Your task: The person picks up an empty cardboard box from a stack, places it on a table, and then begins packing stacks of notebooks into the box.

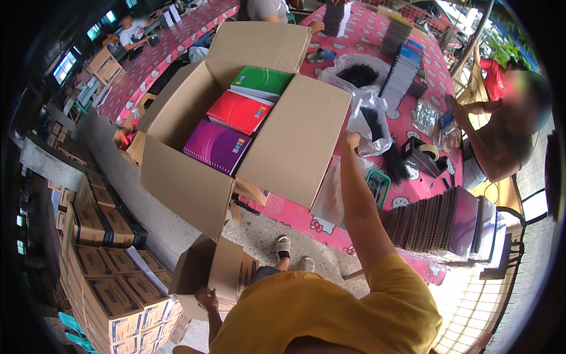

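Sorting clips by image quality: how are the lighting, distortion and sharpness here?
Head view: strong fisheye bend with a black rim; daylight blows out the lower right corner; the notebooks in the open carton are sharp and evenly lit; the right hand on its flap is crisp; a neighbour's face is blurred.

Large open corrugated cardboard box (194,177): plain tan-brown. Inside it, spiral-bound notebooks: one green (261,79), one red (239,111), one purple (217,145), each with a small multicoloured mark at a corner. Tablecloth (295,215): pink, printed with white cartoon-cat faces. Small open cardboard carton (227,268): brown. Short sleeve (330,312): mustard yellow. Plastic bag (368,118): clear white, holding black contents.
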`<state>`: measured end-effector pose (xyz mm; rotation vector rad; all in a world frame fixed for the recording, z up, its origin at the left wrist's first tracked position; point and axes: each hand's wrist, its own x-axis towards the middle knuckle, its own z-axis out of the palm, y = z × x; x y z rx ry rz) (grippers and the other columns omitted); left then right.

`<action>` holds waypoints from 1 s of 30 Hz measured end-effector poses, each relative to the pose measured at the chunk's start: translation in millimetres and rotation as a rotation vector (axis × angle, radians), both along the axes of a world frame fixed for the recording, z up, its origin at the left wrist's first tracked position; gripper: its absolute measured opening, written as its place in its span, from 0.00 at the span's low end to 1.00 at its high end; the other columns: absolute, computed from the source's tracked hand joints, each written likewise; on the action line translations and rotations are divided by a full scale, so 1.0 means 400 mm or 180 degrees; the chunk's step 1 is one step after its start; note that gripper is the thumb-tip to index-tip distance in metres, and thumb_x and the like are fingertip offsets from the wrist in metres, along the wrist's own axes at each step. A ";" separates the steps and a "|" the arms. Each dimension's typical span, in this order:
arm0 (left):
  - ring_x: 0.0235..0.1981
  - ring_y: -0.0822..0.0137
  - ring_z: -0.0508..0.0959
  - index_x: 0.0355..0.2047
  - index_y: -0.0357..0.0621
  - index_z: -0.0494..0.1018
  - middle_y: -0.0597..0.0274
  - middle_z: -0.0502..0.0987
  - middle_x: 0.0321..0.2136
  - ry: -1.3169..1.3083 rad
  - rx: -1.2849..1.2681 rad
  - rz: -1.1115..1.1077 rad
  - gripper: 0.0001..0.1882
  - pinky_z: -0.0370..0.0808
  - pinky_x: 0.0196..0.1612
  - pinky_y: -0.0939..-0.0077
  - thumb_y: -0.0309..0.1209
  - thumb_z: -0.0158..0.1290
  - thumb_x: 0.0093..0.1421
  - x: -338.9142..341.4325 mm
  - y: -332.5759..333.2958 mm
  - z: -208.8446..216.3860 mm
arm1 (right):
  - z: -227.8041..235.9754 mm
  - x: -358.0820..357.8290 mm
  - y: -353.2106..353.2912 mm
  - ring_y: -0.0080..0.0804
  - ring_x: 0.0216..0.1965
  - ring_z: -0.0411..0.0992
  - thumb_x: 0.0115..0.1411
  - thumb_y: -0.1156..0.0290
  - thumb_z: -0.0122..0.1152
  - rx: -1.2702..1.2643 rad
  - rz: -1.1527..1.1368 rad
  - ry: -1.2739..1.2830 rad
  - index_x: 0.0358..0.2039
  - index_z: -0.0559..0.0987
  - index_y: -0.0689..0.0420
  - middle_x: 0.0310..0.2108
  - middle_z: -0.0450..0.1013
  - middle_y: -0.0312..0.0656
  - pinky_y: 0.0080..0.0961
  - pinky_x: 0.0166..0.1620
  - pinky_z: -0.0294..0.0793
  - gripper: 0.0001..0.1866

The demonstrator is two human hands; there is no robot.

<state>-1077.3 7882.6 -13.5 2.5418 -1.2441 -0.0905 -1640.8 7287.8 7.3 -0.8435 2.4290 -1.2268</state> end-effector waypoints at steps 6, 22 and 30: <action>0.26 0.49 0.69 0.16 0.44 0.66 0.55 0.69 0.17 0.0353 -0.0271 -0.0340 0.15 0.64 0.32 0.52 0.28 0.65 0.35 0.022 0.005 0.011 | 0.042 -0.060 0.123 0.33 0.32 0.76 0.55 0.67 0.60 -0.0897 0.0882 -0.0068 0.37 0.80 0.62 0.33 0.78 0.44 0.31 0.35 0.74 0.13; 0.26 0.58 0.69 0.24 0.39 0.70 0.58 0.69 0.19 -0.0668 -0.1366 -0.0164 0.11 0.65 0.35 0.57 0.29 0.62 0.49 -0.046 0.185 0.399 | 0.350 0.042 0.905 0.62 0.59 0.53 0.43 0.66 0.69 -0.0337 0.1261 0.2079 0.54 0.71 0.49 0.59 0.56 0.57 0.54 0.59 0.53 0.34; 0.36 0.57 0.73 0.41 0.28 0.72 0.48 0.76 0.39 -0.1718 -0.1855 0.1160 0.21 0.71 0.38 0.64 0.31 0.65 0.52 -0.032 0.402 0.752 | 0.426 0.063 0.954 0.53 0.50 0.66 0.44 0.72 0.70 -0.1263 0.1992 0.1273 0.50 0.74 0.54 0.49 0.68 0.53 0.43 0.54 0.65 0.29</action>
